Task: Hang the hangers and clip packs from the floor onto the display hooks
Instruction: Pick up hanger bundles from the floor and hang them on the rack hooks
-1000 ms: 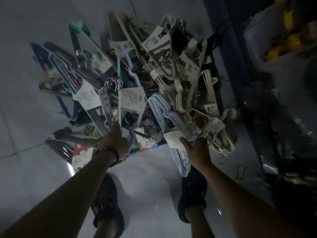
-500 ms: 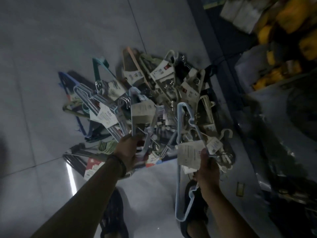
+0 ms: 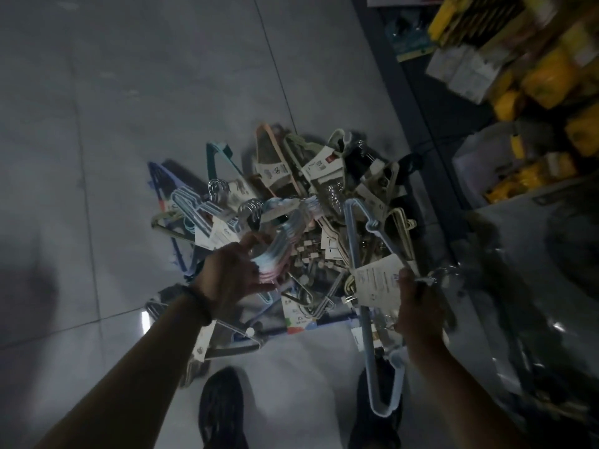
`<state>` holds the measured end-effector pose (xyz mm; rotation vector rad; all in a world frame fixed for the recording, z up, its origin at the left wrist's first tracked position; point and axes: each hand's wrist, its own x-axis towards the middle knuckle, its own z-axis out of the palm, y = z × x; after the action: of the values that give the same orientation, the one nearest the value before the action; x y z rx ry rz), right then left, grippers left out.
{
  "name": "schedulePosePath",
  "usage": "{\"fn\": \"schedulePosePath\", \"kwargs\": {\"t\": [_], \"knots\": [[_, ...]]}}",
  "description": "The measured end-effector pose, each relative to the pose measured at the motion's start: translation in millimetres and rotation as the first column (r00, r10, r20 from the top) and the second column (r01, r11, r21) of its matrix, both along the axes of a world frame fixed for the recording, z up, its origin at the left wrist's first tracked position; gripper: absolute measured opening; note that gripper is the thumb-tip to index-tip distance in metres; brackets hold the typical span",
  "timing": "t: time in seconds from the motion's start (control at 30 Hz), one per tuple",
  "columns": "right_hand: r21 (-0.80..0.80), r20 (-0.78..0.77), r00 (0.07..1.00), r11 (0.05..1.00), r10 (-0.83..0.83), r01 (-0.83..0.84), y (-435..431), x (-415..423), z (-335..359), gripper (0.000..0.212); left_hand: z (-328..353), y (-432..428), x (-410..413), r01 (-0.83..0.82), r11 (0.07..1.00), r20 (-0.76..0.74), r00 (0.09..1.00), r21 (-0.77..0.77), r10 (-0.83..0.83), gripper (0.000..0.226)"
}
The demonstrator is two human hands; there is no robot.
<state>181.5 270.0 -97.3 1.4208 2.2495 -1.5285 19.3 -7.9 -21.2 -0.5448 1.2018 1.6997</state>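
In the head view, a pastel hanger pack was gripped by the left hand, with fingers curled round its stacked arms. A blue hanger pack was clasped at its labelled neck by the right hand, probably so it hung free of the tangle. The hanger pile was spread on the floor, left of the shelves. No display hooks were seen.

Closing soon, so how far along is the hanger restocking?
Nothing hung is in view. In hand: the left hand grips a pastel hanger bundle, the right hand a blue hanger pack. Left: the big pile on the floor.
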Motion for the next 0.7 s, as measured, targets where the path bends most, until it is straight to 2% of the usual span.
{"fn": "schedulePosePath", "kwargs": {"t": [0.07,0.13,0.17,0.2,0.23,0.3,0.33,0.37,0.43,0.5,0.53,0.57,0.6,0.63,0.7], "knots": [[0.031,0.016,1.000,0.999,-0.023,0.023,3,0,0,0.054,1,-1,-4,0.230,0.972,-0.151,0.960,-0.049,-0.235,0.076],[0.052,0.025,0.999,0.998,-0.041,0.040,4,-1,3,0.063,5,8,1,0.401,0.846,-0.350,0.782,-0.350,-0.516,0.078],[0.055,0.027,0.998,0.997,-0.054,0.052,5,-1,4,0.069,8,13,4,0.381,0.752,-0.402,0.668,-0.538,-0.626,0.083],[0.050,0.022,0.998,0.997,-0.063,0.062,6,-1,6,0.071,10,17,5,0.246,0.688,-0.465,0.579,-0.683,-0.669,0.083],[0.044,0.021,0.997,0.996,-0.075,0.074,6,-1,9,0.069,12,16,4,0.049,0.613,-0.515,0.493,-0.788,-0.701,0.072],[0.027,0.020,0.997,0.997,-0.077,0.077,7,-2,18,0.056,13,11,-1,-0.214,0.439,-0.488,0.324,-0.873,-0.811,0.051],[0.028,0.012,0.998,0.998,-0.062,0.062,7,-3,24,0.050,11,7,-4,-0.240,0.423,-0.479,0.276,-0.874,-0.834,0.049],[0.030,0.005,0.999,0.999,-0.044,0.044,8,-2,27,0.045,15,8,-5,-0.207,0.477,-0.518,0.260,-0.854,-0.815,0.046],[0.024,-0.009,1.000,0.999,-0.025,0.026,8,-1,34,0.043,33,14,-9,-0.175,0.642,-0.663,0.259,-0.747,-0.702,0.032],[0.045,-0.011,1.000,0.999,-0.009,0.009,10,-2,34,0.054,61,19,-24,-0.259,0.754,-0.793,0.294,-0.604,-0.534,0.014],[0.066,0.003,1.000,0.998,0.000,0.000,11,-2,34,0.061,74,18,-36,-0.308,0.817,-0.855,0.360,-0.487,-0.374,0.011],[0.078,0.010,1.000,0.997,0.009,-0.009,12,-2,34,0.067,84,15,-51,-0.334,0.860,-0.862,0.462,-0.386,-0.207,0.016],[0.078,0.018,1.000,0.997,0.014,-0.016,13,-3,36,0.072,91,14,-65,-0.330,0.893,-0.811,0.581,-0.307,-0.064,0.027],[0.076,0.031,0.999,0.997,0.008,-0.011,16,-2,36,0.076,91,13,-77,-0.296,0.916,-0.730,0.683,-0.271,0.005,0.032],[0.072,0.030,0.999,0.997,-0.013,0.011,19,0,40,0.081,75,21,-87,-0.176,0.932,-0.593,0.804,-0.317,-0.050,0.025]]}}
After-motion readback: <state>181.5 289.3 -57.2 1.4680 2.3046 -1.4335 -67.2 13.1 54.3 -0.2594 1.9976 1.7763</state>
